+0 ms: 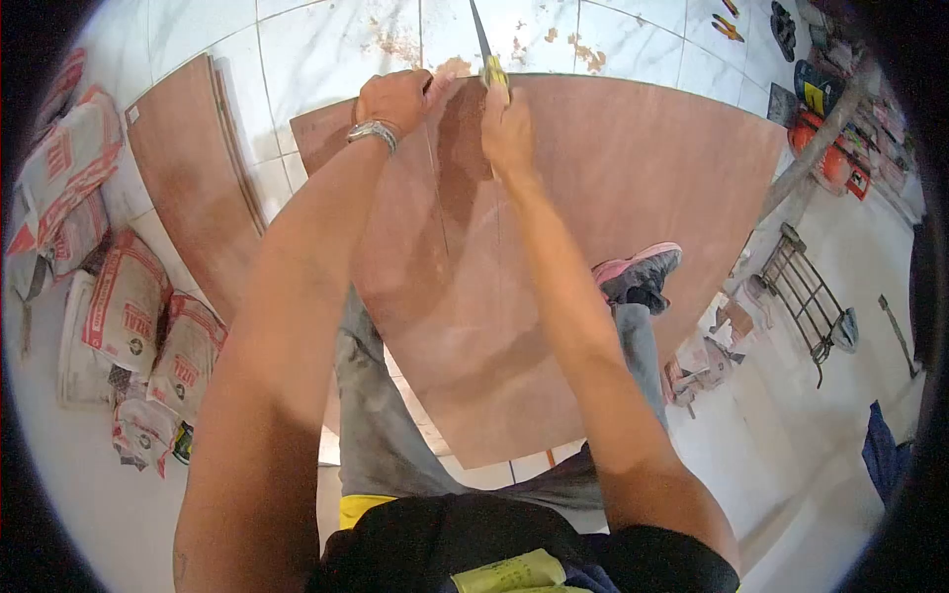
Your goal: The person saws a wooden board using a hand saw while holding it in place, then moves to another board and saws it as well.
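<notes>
You seem to be sawing: right hand (508, 128) gripping the saw (494, 69), left hand (392, 101) at the board (633, 168)'s far edge, grip unclear. The next stroke likely wants steady bracing.

Indoor work site, apparently a building or renovation job.
Pale tiled floor (336, 44) carried brownish residue (591, 57) along the top of the frame. Printed red-and-white sacks (129, 301) were heaped at far left; reddish-brown boards (183, 148) lay at upper left, and a larger board (633, 168) filled the centre. Orange-handled pliers (728, 28) lay at upper right, above a cluttered pile of gear (835, 158).
</notes>
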`<state>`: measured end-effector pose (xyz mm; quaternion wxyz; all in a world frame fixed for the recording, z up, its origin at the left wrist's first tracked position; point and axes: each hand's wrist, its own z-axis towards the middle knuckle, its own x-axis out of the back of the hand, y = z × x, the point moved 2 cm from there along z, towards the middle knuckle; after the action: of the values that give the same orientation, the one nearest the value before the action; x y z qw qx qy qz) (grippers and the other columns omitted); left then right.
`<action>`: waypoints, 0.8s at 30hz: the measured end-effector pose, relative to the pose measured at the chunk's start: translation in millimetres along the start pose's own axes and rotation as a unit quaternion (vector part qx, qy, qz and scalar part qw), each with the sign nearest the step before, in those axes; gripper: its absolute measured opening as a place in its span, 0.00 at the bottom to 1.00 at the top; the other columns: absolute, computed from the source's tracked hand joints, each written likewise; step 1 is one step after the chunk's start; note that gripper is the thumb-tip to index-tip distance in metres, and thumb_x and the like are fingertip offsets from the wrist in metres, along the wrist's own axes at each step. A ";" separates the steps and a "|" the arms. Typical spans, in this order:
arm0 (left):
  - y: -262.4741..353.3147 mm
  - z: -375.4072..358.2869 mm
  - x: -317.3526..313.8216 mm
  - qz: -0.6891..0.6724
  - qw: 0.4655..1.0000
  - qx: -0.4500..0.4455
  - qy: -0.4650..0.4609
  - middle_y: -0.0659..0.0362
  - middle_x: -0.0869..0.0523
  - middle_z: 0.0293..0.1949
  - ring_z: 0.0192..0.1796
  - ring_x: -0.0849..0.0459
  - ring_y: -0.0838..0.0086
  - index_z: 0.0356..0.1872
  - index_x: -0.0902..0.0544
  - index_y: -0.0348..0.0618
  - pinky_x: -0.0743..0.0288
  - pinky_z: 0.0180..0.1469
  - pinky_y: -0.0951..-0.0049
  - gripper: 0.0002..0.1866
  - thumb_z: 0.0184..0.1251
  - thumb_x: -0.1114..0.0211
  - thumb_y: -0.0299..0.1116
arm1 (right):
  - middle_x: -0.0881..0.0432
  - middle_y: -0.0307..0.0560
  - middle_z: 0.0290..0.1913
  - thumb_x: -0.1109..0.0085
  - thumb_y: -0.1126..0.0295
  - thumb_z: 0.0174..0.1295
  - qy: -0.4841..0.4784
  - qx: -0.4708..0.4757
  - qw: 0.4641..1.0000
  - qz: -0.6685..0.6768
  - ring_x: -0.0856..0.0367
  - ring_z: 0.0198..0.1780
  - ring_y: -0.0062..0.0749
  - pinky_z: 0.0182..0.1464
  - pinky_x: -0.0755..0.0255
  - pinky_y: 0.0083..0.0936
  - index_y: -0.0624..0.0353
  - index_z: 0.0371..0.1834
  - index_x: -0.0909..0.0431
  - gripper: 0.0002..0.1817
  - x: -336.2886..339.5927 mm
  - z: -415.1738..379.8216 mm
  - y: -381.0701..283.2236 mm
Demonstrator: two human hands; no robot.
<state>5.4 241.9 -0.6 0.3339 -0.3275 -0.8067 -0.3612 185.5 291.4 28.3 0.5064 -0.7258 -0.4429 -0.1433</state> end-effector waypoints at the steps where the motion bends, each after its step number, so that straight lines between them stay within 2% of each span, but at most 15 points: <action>1: 2.2 -5.4 -1.6 0.003 1.000 0.002 -0.001 0.53 0.08 0.37 0.42 0.10 0.56 0.42 0.11 0.50 0.21 0.51 0.55 0.33 0.79 0.57 0.65 | 0.21 0.80 0.50 0.53 0.52 0.79 -0.019 -0.015 0.999 0.029 0.22 0.55 0.74 0.55 0.29 0.55 0.71 0.50 0.28 0.25 7.7 4.1 -16.2; 3: 1.7 -9.7 -5.7 0.002 1.000 0.009 -0.014 0.52 0.08 0.37 0.42 0.10 0.56 0.41 0.11 0.50 0.20 0.50 0.54 0.34 0.79 0.57 0.66 | 0.20 0.79 0.51 0.52 0.55 0.78 -0.049 -0.016 0.998 0.025 0.22 0.55 0.74 0.55 0.29 0.55 0.71 0.53 0.28 0.23 17.8 -32.1 13.0; 4: 1.0 -2.8 -4.1 0.000 1.000 0.013 -0.009 0.52 0.08 0.37 0.42 0.10 0.56 0.40 0.11 0.49 0.20 0.50 0.54 0.34 0.79 0.58 0.66 | 0.19 0.75 0.51 0.52 0.56 0.78 -0.033 -0.026 0.999 -0.016 0.20 0.54 0.71 0.54 0.27 0.53 0.69 0.55 0.28 0.22 45.5 -82.4 1.1; 6: 0.6 -2.0 -7.8 -0.013 1.000 -0.005 0.004 0.52 0.09 0.37 0.41 0.10 0.55 0.39 0.11 0.49 0.20 0.50 0.54 0.35 0.78 0.58 0.66 | 0.16 0.67 0.49 0.50 0.60 0.78 -0.051 -0.055 0.997 -0.001 0.16 0.49 0.62 0.51 0.25 0.49 0.65 0.62 0.28 0.20 79.4 -176.3 33.0; 7: -2.4 -0.8 -9.1 -0.017 1.000 -0.010 0.012 0.52 0.09 0.36 0.41 0.10 0.55 0.38 0.11 0.49 0.20 0.49 0.53 0.35 0.78 0.58 0.67 | 0.16 0.65 0.49 0.50 0.61 0.78 -0.047 -0.142 0.989 0.006 0.15 0.50 0.56 0.50 0.25 0.49 0.65 0.62 0.28 0.20 96.3 -213.2 22.5; 10: -4.1 -2.2 -10.8 0.002 0.998 -0.028 0.048 0.53 0.09 0.35 0.41 0.10 0.55 0.37 0.11 0.49 0.19 0.49 0.53 0.35 0.78 0.57 0.67 | 0.15 0.65 0.49 0.50 0.61 0.78 -0.024 -0.020 0.998 0.046 0.14 0.50 0.54 0.50 0.24 0.48 0.65 0.59 0.26 0.18 89.8 -204.2 26.6; 11: -4.2 -1.2 -10.2 0.007 0.999 -0.020 0.037 0.53 0.09 0.35 0.41 0.10 0.55 0.37 0.11 0.49 0.19 0.48 0.53 0.35 0.78 0.57 0.67 | 0.16 0.69 0.49 0.51 0.59 0.78 -0.048 -0.106 0.993 0.008 0.14 0.52 0.54 0.51 0.25 0.47 0.65 0.57 0.26 0.19 70.1 -158.0 16.1; 12: -2.4 -0.3 -8.3 0.008 1.000 -0.009 0.023 0.52 0.09 0.35 0.41 0.10 0.55 0.37 0.11 0.49 0.19 0.48 0.53 0.35 0.78 0.57 0.68 | 0.16 0.69 0.45 0.52 0.55 0.78 -0.058 -0.140 0.988 -0.018 0.13 0.47 0.58 0.48 0.23 0.48 0.66 0.54 0.25 0.21 38.0 -102.8 26.8; 13: -0.7 -3.5 -8.4 0.010 1.000 0.003 0.012 0.52 0.09 0.34 0.40 0.10 0.55 0.37 0.11 0.49 0.19 0.47 0.53 0.36 0.77 0.57 0.68 | 0.16 0.69 0.38 0.52 0.51 0.78 -0.011 -0.056 0.998 -0.041 0.15 0.41 0.66 0.41 0.24 0.53 0.65 0.51 0.26 0.23 2.1 -51.1 37.8; 15: 0.7 5.3 -2.0 0.003 0.999 -0.006 0.032 0.51 0.09 0.33 0.38 0.10 0.53 0.38 0.11 0.49 0.18 0.45 0.53 0.36 0.77 0.57 0.68 | 0.18 0.70 0.32 0.51 0.50 0.77 0.073 0.075 0.993 0.046 0.18 0.36 0.73 0.36 0.28 0.58 0.63 0.46 0.27 0.22 1.1 -37.9 29.5; 16: -0.1 4.6 -4.7 0.002 0.999 -0.004 0.048 0.51 0.09 0.33 0.38 0.10 0.53 0.38 0.11 0.49 0.18 0.45 0.53 0.36 0.77 0.57 0.68 | 0.19 0.70 0.31 0.51 0.51 0.77 0.075 0.088 0.993 0.033 0.18 0.36 0.73 0.36 0.29 0.59 0.62 0.44 0.28 0.22 2.6 -32.8 25.6; 20: -0.4 -2.2 -7.2 0.016 1.000 0.019 0.013 0.50 0.09 0.34 0.40 0.11 0.51 0.39 0.11 0.48 0.20 0.47 0.52 0.35 0.79 0.59 0.65 | 0.20 0.70 0.29 0.50 0.50 0.76 0.080 0.070 0.994 0.017 0.19 0.35 0.73 0.36 0.30 0.60 0.61 0.41 0.29 0.21 5.7 -43.0 21.9; 21: -1.2 0.4 -7.0 0.014 0.999 0.019 0.028 0.50 0.09 0.34 0.41 0.11 0.51 0.39 0.11 0.48 0.20 0.48 0.52 0.35 0.79 0.59 0.64 | 0.20 0.69 0.28 0.49 0.49 0.76 0.075 0.060 0.995 0.021 0.19 0.34 0.73 0.35 0.30 0.60 0.61 0.41 0.29 0.22 4.6 -42.3 23.4; 24: -3.6 -3.7 -15.8 0.011 0.999 0.022 0.041 0.49 0.09 0.36 0.42 0.11 0.50 0.41 0.11 0.48 0.21 0.49 0.51 0.33 0.81 0.61 0.60 | 0.19 0.65 0.28 0.50 0.48 0.76 0.081 0.039 0.996 -0.002 0.18 0.34 0.70 0.34 0.30 0.55 0.60 0.41 0.28 0.23 -2.3 -44.4 29.6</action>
<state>12.6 232.5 -12.3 0.3775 -0.3141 -0.7965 -0.3526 218.2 249.2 28.7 0.5680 -0.6909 -0.4070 -0.1853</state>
